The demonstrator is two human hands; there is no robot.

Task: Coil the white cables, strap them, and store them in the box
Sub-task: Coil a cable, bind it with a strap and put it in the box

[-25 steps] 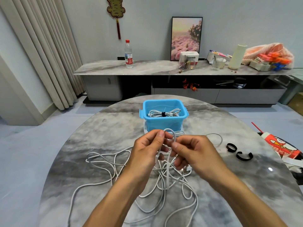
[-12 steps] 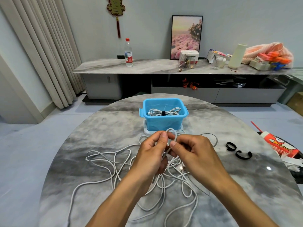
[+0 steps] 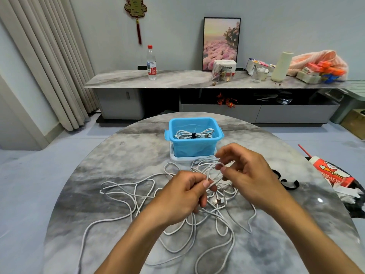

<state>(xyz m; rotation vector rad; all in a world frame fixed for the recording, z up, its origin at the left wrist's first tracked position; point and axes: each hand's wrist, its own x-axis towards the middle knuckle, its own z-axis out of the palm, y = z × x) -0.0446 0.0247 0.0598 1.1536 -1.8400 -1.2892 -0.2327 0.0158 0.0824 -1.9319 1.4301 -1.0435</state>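
**Cable tangle on bench, one coil boxed**

Containers: blue box [image 3: 194,144] sits at the far middle of the bench [image 3: 110,161], on a white lid [image 3: 178,159]. Inside it: one coiled white cable [image 3: 189,134] cinched with a dark strap [image 3: 193,135].

Left to right on the bench: loose white cables [image 3: 126,196] sprawl from the left side through the centre in overlapping loops. Left hand [image 3: 183,196] over the tangle, fingers curled, thumb and forefinger pinching a strand. Right hand [image 3: 248,175] just right of it and slightly higher, thumb and forefinger pinching a small loop of the same strand, other fingers loosely spread. A cable plug [image 3: 219,200] lies below, between the hands. Two black straps [image 3: 289,184] lie on the bench right of the right hand, partly hidden by it.

Surface: round, grey marble pattern, glossy.

Room: beige curtain [image 3: 49,62] at left; long grey sideboard [image 3: 177,80] along the far wall with a water bottle [image 3: 151,63], framed flower picture [image 3: 221,43], white roll [image 3: 281,66], a filled plastic bag [image 3: 320,65]. Red carton [image 3: 331,173] off the bench's right edge.
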